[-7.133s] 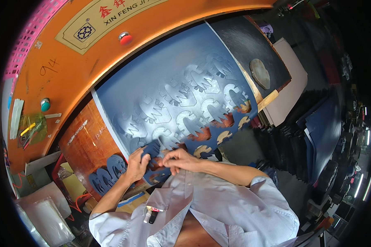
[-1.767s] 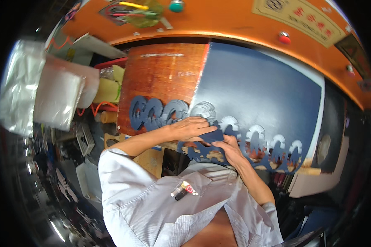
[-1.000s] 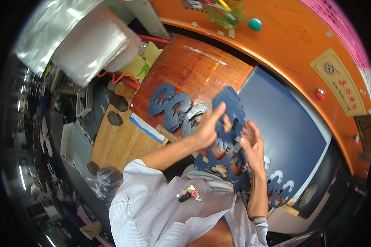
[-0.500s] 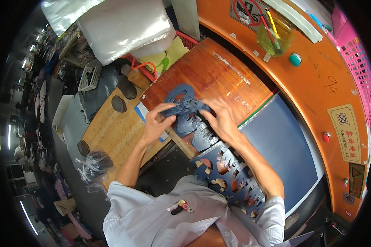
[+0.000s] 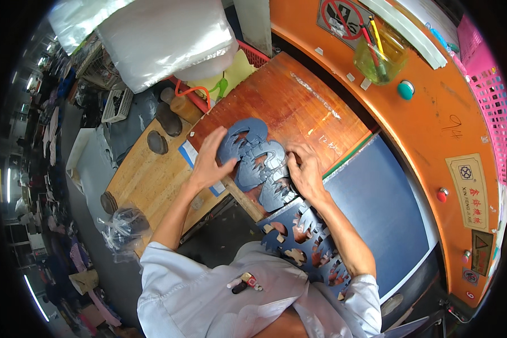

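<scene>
Left hand (image 5: 207, 163) flat, fingers spread, pressing the edge of dark blue cut pieces (image 5: 253, 155). Right hand (image 5: 305, 169) with curled fingers on their other side. Pieces lying on reddish wooden board (image 5: 298, 107), perforated blue sheet (image 5: 307, 245) hanging below; orange machine (image 5: 434, 129) beyond.

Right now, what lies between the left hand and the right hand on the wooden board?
In the head view, dark blue cut-out pieces lie between the left hand and the right hand on the wooden board; both hands touch them.
</scene>
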Tool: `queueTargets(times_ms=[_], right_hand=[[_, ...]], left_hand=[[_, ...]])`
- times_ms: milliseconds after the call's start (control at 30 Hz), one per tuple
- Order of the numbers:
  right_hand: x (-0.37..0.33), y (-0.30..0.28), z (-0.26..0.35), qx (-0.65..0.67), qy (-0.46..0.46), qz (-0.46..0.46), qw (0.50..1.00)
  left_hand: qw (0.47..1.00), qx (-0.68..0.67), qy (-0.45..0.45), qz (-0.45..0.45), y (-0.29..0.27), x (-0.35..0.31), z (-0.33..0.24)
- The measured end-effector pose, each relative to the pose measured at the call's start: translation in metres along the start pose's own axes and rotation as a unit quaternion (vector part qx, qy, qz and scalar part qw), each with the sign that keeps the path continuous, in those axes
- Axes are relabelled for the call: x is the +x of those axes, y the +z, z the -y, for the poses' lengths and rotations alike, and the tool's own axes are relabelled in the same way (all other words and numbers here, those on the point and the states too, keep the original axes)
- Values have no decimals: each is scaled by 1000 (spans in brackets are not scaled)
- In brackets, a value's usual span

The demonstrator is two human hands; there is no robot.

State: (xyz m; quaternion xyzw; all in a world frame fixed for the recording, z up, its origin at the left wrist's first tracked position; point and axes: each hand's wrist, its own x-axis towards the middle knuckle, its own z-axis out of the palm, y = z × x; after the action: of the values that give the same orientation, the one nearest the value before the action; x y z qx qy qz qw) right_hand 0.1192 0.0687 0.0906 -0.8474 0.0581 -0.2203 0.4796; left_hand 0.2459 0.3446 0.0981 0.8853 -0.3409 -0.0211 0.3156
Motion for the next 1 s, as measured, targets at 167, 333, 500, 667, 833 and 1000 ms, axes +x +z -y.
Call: queueTargets(times_ms=[167, 333, 500, 667, 833, 1000], right_hand=[[-50, -17, 10, -1, 46, -10, 999], [-84, -15, 19, 31, 76, 0, 997], [-106, -15, 25, 61, 144, -8, 988], [-121, -21, 27, 71, 137, -29, 988], [-129, -23, 27, 85, 145, -45, 985], [-140, -27, 28, 99, 166, -57, 979]], left_hand=[[993, -32, -97, -52, 34, 50, 20], [996, -11, -80, -41, 49, 67, 27], [990, -64, -122, -28, 38, 66, 23], [995, -41, -70, -62, 39, 68, 26], [995, -6, -43, -85, 32, 69, 16], [988, -93, -111, -47, 5, 63, -20]])
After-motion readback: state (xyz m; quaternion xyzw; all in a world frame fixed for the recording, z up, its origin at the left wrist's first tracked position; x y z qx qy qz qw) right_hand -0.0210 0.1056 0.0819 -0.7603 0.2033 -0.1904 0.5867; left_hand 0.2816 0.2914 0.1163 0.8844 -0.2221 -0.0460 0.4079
